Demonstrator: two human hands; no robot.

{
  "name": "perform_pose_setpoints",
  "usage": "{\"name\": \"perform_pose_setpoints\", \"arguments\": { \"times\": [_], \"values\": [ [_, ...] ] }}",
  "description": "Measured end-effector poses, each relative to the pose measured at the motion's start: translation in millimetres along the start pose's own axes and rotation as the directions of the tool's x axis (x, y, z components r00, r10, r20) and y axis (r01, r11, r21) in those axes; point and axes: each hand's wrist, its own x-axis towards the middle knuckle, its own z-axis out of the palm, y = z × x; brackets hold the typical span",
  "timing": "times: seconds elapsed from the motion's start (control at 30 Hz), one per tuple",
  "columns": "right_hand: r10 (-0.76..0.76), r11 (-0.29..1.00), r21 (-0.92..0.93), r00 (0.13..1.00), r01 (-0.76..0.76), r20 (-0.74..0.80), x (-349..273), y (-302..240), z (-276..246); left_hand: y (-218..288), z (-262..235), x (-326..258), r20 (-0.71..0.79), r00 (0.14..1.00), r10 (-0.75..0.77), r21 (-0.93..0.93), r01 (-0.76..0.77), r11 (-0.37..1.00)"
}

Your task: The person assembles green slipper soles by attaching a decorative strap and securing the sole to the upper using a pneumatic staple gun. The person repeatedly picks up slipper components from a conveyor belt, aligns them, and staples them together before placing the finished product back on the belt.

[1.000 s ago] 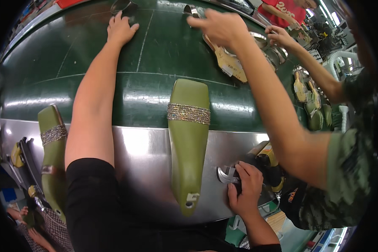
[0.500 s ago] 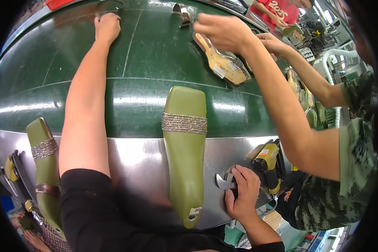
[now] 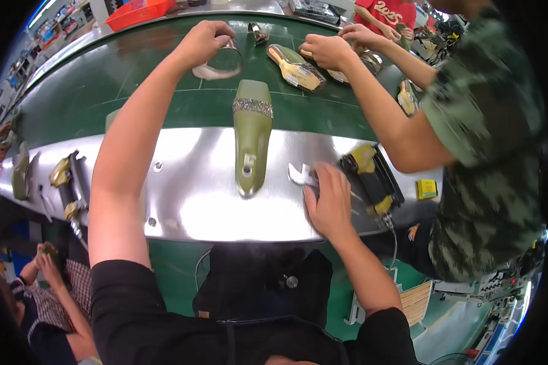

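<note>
A curved, shiny band [image 3: 212, 72] is at 11 o'clock from the central green shoe last [image 3: 252, 137], my left hand [image 3: 208, 41] clamped on its upper edge. At 4 o'clock from the last, my right hand [image 3: 332, 201] is curled around a silver-headed tool [image 3: 301, 175] over the steel worktop [image 3: 182, 182]. Beyond it, also toward 4 o'clock, lies a yellow-and-black power tool [image 3: 374, 182].
</note>
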Motion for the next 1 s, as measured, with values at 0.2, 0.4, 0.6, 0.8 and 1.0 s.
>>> {"name": "perform_pose_setpoints", "arguments": {
  "times": [0.2, 0.4, 0.6, 0.8, 1.0],
  "values": [
    [-0.297, 0.928, 0.124, 0.899, 0.351, -0.32, -82, -45, -88, 241, -56, -119, 0.578, 0.8, -0.163, -0.25, 0.363, 0.897],
    [-0.503, 0.814, 0.116, 0.791, 0.569, -0.348, -115, -139, -131, 310, -24, -188, 0.63, 0.749, -0.207, 0.033, 0.24, 0.97],
    [-0.473, 0.864, 0.06, 0.848, 0.499, -0.237, -118, -118, -86, 308, 26, -202, 0.353, 0.929, -0.115, 0.216, 0.039, 0.976],
    [-0.443, 0.89, 0.113, 0.896, 0.442, -0.011, -105, -119, -62, 267, 44, -201, 0.314, 0.941, -0.123, 0.073, 0.105, 0.992],
    [0.107, 0.864, 0.503, 0.964, 0.03, -0.242, -75, -147, -27, 218, 46, -205, 0.328, 0.934, -0.14, -0.395, 0.27, 0.878]
  ]
}}
